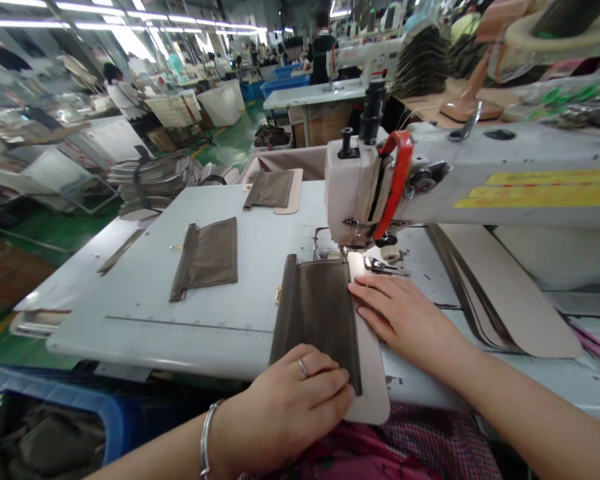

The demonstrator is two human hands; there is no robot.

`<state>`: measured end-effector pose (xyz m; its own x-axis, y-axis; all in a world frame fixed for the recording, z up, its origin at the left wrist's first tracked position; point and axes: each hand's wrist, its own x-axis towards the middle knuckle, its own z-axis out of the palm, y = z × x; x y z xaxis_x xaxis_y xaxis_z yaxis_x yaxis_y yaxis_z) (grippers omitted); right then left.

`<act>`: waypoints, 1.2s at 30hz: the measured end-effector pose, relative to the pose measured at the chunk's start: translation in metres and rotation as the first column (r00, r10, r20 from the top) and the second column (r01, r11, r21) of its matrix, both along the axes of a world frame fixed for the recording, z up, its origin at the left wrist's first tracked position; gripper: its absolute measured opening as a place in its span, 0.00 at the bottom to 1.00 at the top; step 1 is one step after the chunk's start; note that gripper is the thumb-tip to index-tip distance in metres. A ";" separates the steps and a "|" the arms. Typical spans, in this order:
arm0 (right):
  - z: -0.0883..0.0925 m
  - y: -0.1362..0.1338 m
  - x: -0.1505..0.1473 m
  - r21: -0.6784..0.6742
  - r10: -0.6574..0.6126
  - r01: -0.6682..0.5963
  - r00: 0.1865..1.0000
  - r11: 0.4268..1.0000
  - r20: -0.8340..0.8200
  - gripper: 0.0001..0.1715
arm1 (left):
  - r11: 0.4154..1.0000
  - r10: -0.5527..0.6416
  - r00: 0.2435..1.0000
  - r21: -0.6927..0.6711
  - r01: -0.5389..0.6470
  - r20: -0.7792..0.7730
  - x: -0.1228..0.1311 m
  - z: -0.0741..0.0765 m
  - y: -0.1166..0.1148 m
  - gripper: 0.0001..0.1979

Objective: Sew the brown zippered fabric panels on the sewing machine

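Observation:
A dark brown zippered fabric panel (317,310) lies on a beige backing piece (373,367) under the head of a sewing machine (360,193). My left hand (290,400) presses down on the panel's near end, fingers curled together over the fabric. My right hand (405,320) lies flat with fingers stretched out on the beige piece, at the panel's right edge near the presser foot (347,252). Small metal snips (383,267) lie just beyond my right fingertips.
A second brown panel (207,257) lies to the left on the grey table (180,313), a third one (273,190) at the far edge. Beige strips (500,293) are stacked at the right. A blue bin (80,413) sits below left. Other people work in the background.

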<state>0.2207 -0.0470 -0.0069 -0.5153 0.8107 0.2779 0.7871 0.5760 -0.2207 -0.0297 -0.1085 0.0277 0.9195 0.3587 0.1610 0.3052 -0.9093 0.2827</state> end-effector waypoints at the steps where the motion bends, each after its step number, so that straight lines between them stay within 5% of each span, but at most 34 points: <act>1: -0.001 -0.005 -0.001 0.003 -0.005 0.005 1.000 1.000 -0.003 0.21 | 1.000 -0.006 1.000 0.007 0.006 -0.009 0.000 0.001 0.001 0.16; 5: -0.007 -0.017 -0.002 0.037 -0.019 0.019 1.000 0.999 -0.017 0.22 | 0.999 0.035 0.999 -0.028 -0.035 0.011 0.006 0.011 0.019 0.13; 8: -0.010 -0.018 -0.002 0.038 -0.015 0.015 1.000 0.999 -0.013 0.22 | 0.978 0.203 0.978 0.038 -0.205 0.052 0.016 0.011 0.056 0.12; 10: -0.010 -0.017 -0.002 0.038 -0.012 0.012 1.000 0.999 -0.001 0.23 | 0.943 0.314 0.948 0.101 -0.317 0.041 0.023 0.006 0.085 0.15; 14: -0.012 -0.015 0.000 0.065 -0.013 0.012 1.000 0.998 0.010 0.23 | 0.934 0.349 0.937 0.090 -0.346 -0.013 0.030 -0.012 0.120 0.20; 36: -0.012 -0.016 -0.003 0.108 -0.025 0.021 0.999 0.994 0.035 0.25 | 0.941 0.337 0.941 0.010 -0.337 0.016 0.029 -0.012 0.121 0.16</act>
